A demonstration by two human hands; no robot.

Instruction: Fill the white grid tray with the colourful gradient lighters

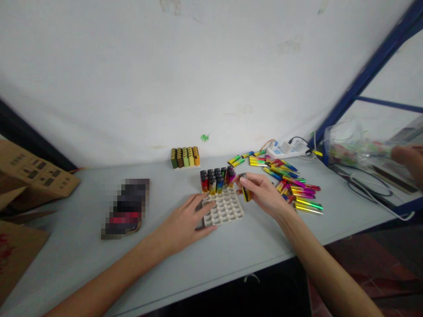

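A pale tray [224, 210] with rows of small pockets lies on the table. Several lighters [216, 180] with black tops and red, blue, yellow and purple bodies stand upright in its far rows. My left hand [190, 220] rests at the tray's left side with fingers spread over its edge and pockets. To the right of the tray, my right hand [261, 191] pinches one lighter [246, 191], black on top and yellowish below, roughly upright. Shiny rainbow-coloured pieces [297, 191], shaped like lighter bodies, lie in a loose pile beyond that hand.
Against the wall stands a block of green-to-orange cylinders [185, 159]. A power strip [287, 149] with cables is at the back right. A pixelated dark object [128, 207] and cardboard boxes [33, 171] are on the left. Another person's hand [410, 160] shows at the right edge near clear plastic [345, 143].
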